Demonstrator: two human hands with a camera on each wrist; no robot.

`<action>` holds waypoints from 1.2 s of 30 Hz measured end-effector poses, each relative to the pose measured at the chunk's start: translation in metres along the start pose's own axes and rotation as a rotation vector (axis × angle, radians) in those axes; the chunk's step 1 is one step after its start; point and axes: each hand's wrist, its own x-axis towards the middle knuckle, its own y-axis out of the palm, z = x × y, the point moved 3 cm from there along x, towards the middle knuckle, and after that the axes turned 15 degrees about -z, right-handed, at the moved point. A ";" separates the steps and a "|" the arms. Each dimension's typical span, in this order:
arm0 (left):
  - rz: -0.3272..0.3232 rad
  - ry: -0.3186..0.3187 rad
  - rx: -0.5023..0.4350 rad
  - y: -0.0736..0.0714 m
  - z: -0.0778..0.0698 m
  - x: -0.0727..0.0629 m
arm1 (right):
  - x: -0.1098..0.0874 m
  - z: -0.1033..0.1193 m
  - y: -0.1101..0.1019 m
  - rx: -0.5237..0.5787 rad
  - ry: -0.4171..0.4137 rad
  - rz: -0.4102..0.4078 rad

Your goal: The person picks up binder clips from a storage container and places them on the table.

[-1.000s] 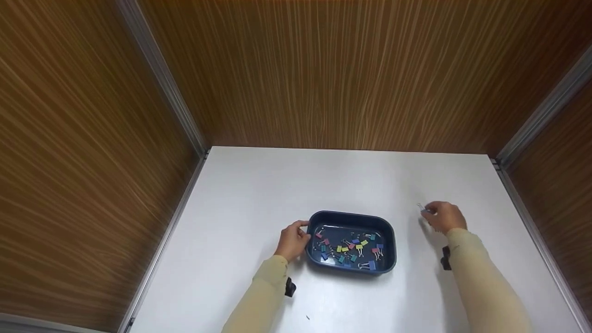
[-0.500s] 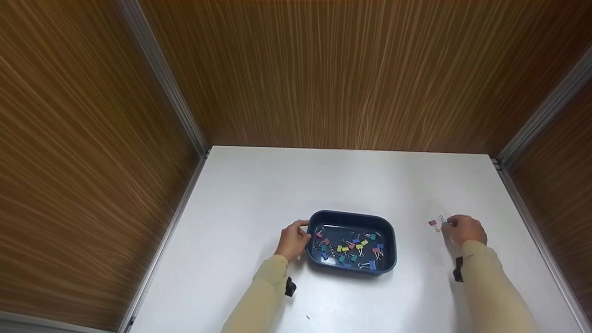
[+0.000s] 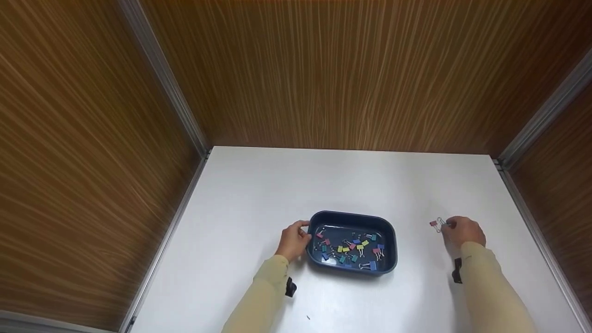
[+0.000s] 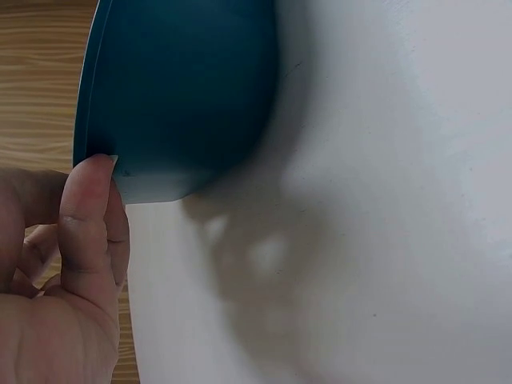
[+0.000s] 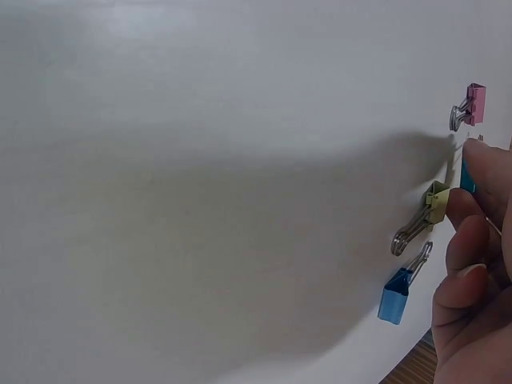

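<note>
At the left end of a dark blue tub (image 3: 351, 270), my left hand (image 3: 292, 240) grips the rim. The left wrist view has the thumb (image 4: 86, 212) against the tub's outer wall (image 4: 184, 88), with the other fingers partly hidden behind it. Several coloured binder clips (image 3: 360, 247) lie in the tub. Low over the table at the right, my right hand (image 3: 466, 231) pinches a teal binder clip (image 5: 468, 174), mostly covered by the fingers. A pink binder clip (image 5: 477, 104) lies just beyond it. Nearer are a yellow binder clip (image 5: 437, 206) and a blue binder clip (image 5: 394, 298).
The white table (image 3: 259, 185) carries the tub near its middle. Wood-grain panels (image 3: 323, 74) rise at the back and both sides, with metal strips at their joints. A tiny dark scrap (image 3: 308, 317) lies in front of the tub.
My right hand has moved right and towards me with its binder clip, then stayed almost still. The pink clip beside it has come into sight. My left hand and the tub are unmoved.
</note>
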 end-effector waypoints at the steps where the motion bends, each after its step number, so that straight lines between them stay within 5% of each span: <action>1: 0.001 -0.001 -0.001 0.000 0.000 0.000 | 0.000 0.000 0.000 0.000 0.001 -0.004; 16: -0.011 0.028 0.002 0.000 -0.003 -0.002 | -0.001 -0.001 -0.004 0.039 0.068 -0.020; 22: 0.001 -0.003 0.003 0.000 -0.001 -0.001 | 0.003 0.009 -0.011 0.064 0.019 -0.098; 36: -0.005 0.023 -0.005 -0.001 -0.002 -0.001 | 0.021 0.092 -0.006 0.166 -0.173 -0.165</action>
